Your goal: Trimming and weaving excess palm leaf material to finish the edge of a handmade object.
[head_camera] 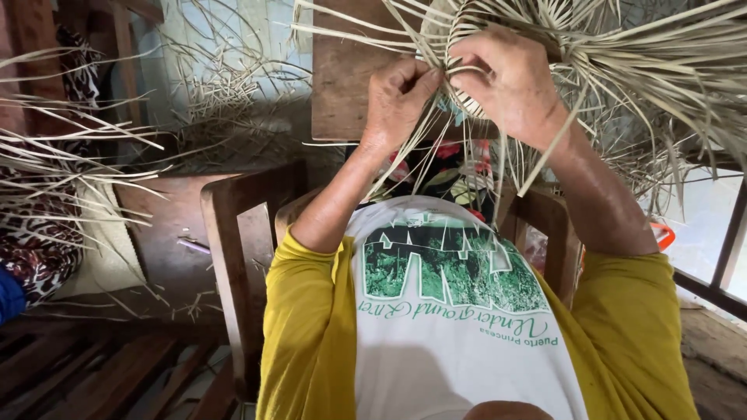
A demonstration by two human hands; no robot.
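Left hand: the left hand (398, 99) is raised in front of the chest, fingers curled and pinched on a few pale dried palm-leaf strips (405, 159), just where they leave the woven edge.
Right hand: the right hand (510, 82) sits just beside it, touching at the fingertips; its fingers are clenched around the rim of the half-woven pale straw piece (459, 31) and some loose strands.
Work piece: the woven piece is held up at the top of the view, above both hands, its finished part small and rounded, partly hidden behind the right hand.
Loose ends: many unwoven strips fan out from it to the right and upward, with a few hanging straight down between the 2 forearms.
Key relation: the strip being worked lies between the 2 sets of fingertips; its long axis runs down and slightly leftward from the weave, and the left hand is the nearer one to its free length.
Clothing: yellow sleeves and a white printed shirt front (459, 311) fill the lower view.
Surroundings: a brown wooden chair (233, 249) stands at the left, a wooden board (342, 78) lies behind the hands, and more dry strips (70, 155) are spread at the far left.
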